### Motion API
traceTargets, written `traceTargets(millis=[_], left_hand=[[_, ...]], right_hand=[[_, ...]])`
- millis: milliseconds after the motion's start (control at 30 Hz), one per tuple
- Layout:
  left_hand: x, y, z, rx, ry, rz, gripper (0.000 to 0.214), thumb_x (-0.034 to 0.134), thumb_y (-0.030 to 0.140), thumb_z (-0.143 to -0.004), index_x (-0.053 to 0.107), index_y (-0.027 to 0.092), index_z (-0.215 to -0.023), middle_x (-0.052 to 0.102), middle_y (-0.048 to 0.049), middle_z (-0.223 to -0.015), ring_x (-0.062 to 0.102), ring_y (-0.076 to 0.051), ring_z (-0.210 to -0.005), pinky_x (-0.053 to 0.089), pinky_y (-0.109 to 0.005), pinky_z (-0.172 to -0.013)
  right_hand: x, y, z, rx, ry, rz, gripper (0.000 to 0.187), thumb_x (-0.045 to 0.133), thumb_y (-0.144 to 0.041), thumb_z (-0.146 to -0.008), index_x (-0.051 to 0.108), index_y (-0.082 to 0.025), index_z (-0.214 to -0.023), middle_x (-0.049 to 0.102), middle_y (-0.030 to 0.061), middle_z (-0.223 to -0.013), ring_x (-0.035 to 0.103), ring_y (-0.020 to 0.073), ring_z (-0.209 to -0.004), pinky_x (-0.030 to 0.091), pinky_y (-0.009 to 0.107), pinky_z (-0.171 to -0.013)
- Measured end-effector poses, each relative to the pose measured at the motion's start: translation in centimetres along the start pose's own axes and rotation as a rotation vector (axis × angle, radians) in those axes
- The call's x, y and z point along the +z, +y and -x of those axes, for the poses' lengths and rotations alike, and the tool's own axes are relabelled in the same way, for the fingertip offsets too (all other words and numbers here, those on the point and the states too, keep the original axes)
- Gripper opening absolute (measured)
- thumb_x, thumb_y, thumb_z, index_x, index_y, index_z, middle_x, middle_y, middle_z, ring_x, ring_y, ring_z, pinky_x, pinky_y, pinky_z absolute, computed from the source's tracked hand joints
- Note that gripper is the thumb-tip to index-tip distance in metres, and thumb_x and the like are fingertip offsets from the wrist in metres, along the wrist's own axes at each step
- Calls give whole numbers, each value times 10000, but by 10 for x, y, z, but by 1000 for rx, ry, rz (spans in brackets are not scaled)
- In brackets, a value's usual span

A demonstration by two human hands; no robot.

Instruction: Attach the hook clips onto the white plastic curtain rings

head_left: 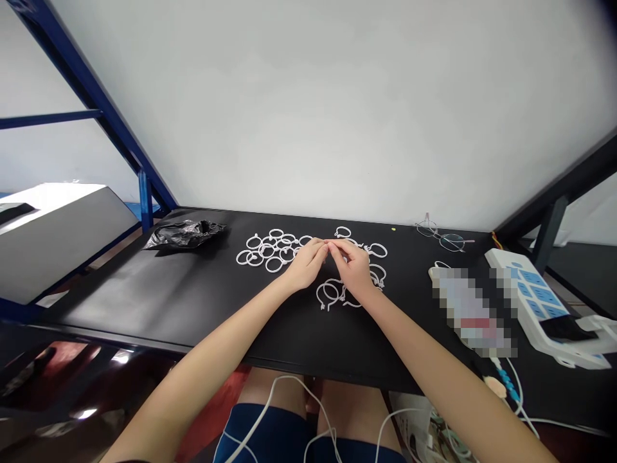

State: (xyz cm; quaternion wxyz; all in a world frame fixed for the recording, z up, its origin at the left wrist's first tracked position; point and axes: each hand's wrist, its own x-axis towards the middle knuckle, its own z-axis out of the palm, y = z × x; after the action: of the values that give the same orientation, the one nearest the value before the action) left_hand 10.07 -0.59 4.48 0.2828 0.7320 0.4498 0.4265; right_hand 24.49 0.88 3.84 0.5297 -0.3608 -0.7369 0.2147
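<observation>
My left hand (309, 262) and my right hand (355, 265) meet fingertip to fingertip above the middle of the black table. Both are pinched closed, and whatever sits between the fingertips is too hidden to name. Beside my left hand lies a cluster of thin white rings (272, 249), which look closed, each with a small tab. More white rings (330, 280) are spread around and under my right hand. Several of these have a gap in the hoop. My hands cover part of both groups.
A crumpled black plastic bag (186, 234) lies at the left on the black table (193, 289). Eyeglasses (452, 242) rest at the back right. Further right are a phone (472, 312), blurred out, with a cable, and a white power strip (535, 292). White cables (274, 386) hang across my lap.
</observation>
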Motion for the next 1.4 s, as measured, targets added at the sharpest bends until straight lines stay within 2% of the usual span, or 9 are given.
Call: traceTargets(millis=[167,467,600,700,800,967,1033,1200,1400], left_hand=[[-2,5,1,50,2,-95,425,247,343,-1006,553,160,-775,569,-64,-880,538,-155,-851,467,-306,-836],[-2,6,3,122,6,-187,381,215,311,-1013,519,171,-831,552,-56,-884,523,-153,-842,448,-297,-812],[-10,6,3,122,36,-373,264,287,304,-1000,497,183,-895,538,-59,-947,533,-159,-846,448,-297,-780],[-13,1,3,107,57,-518,190,369,322,-974,489,189,-911,544,-48,-923,536,-171,-815,453,-307,-747],[-8,-3,4,127,6,-558,103,447,281,-938,481,188,-965,573,-51,-942,549,-192,-878,463,-331,-797],[-1,-6,5,153,-94,-572,132,456,248,-932,489,196,-1049,590,-63,-1005,556,-202,-928,473,-336,-813],[-7,-8,2,156,-57,-613,118,440,253,-940,508,196,-1018,592,-63,-986,554,-204,-913,465,-347,-825],[-33,-21,-6,49,169,-675,154,366,190,-948,511,189,-999,613,-62,-965,548,-212,-895,448,-351,-824],[-42,-31,-8,-50,227,-758,193,357,141,-926,512,200,-1025,634,-62,-955,559,-219,-871,439,-348,-780]], right_hand=[[1,-1,2,40,16,-51,257,514,-368,-921,726,-230,-968,729,55,-971,689,192,-838,581,341,-765],[3,-2,2,41,48,-88,216,538,-333,-910,721,-220,-932,726,51,-930,684,185,-821,573,330,-753],[1,-1,1,54,75,-76,236,510,-346,-922,704,-212,-933,703,67,-986,675,200,-907,576,349,-802],[-2,2,1,101,131,-58,244,500,-360,-922,685,-202,-948,690,80,-1012,670,216,-938,584,352,-769],[-4,5,0,115,171,-46,225,504,-350,-917,671,-200,-936,691,77,-982,675,206,-887,584,351,-744],[-6,7,-1,139,190,-45,218,511,-362,-908,664,-207,-921,702,73,-957,678,198,-831,583,351,-719],[-7,7,-1,145,194,-41,219,513,-363,-906,665,-205,-917,703,74,-947,679,197,-818,579,347,-709],[-7,6,-2,165,200,-27,221,519,-361,-900,671,-200,-909,708,73,-911,679,197,-792,568,352,-710],[-11,8,-5,113,214,12,212,502,-338,-903,667,-206,-896,706,68,-903,670,203,-821,554,364,-743]])
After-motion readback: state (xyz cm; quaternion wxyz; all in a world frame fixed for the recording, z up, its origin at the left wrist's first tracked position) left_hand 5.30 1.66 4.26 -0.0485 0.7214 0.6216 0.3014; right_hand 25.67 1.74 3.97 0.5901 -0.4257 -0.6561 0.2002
